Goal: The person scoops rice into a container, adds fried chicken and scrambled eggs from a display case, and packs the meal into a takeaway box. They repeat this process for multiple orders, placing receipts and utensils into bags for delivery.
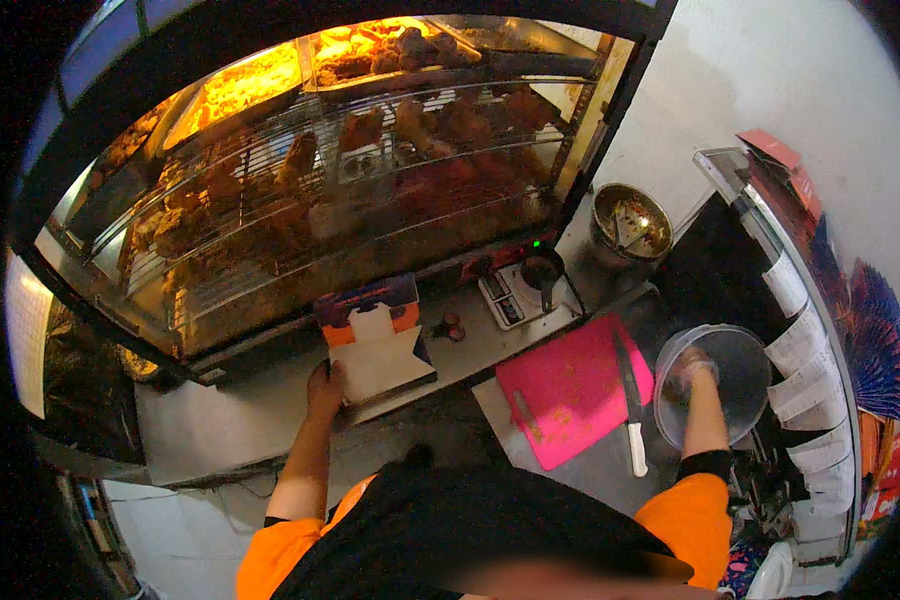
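Observation:
My left hand point(325, 386) grips the near left edge of a printed cardboard takeaway box point(382, 356), which stands with its pale inner flaps showing on the steel counter. My right hand point(696, 369) reaches down into a large clear plastic tub point(742, 375). Something thin and translucent covers that hand, and its fingers are blurred, so what they hold cannot be made out. Left of the tub, a pink cutting board point(562, 390) carries scattered crumbs. A knife point(634, 409) with a white handle lies along the board's right side, its handle past the edge.
A glass heated display cabinet point(330, 195) with fried food rises behind the counter point(217, 427). A small scale point(514, 300) bears a dark cup point(541, 274). Beyond it stands a metal bowl point(630, 221) with a utensil inside. Paper slips point(802, 367) hang from a rail at right.

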### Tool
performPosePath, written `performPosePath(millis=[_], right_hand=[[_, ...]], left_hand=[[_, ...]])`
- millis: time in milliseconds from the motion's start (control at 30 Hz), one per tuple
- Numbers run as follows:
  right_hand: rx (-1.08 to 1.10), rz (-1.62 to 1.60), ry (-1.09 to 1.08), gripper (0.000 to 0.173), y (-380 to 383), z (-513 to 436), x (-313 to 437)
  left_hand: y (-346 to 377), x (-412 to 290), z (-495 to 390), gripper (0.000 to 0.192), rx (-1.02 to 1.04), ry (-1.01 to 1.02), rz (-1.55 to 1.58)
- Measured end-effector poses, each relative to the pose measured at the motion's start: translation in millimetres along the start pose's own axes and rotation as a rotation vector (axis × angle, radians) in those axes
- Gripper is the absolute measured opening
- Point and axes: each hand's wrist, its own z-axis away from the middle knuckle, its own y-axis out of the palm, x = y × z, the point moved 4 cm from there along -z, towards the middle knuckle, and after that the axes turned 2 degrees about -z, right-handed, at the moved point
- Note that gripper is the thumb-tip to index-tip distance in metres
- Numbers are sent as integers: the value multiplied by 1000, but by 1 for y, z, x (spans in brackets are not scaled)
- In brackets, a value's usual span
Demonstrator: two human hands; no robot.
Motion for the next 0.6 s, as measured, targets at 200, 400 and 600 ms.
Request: performPosePath(millis=[200,400,600], right_hand=[[-469,-202,184,51,-37,115,26],[-356,-1199,-316,42,-3,201,107],[-284,-701,-1453,40,25,267,370]], left_hand=[[-5,-32,17,39,-143,144,-332],[-6,-42,30,39,-68,-2,-20],[-3,-14,17,37,-122,168,-195]])
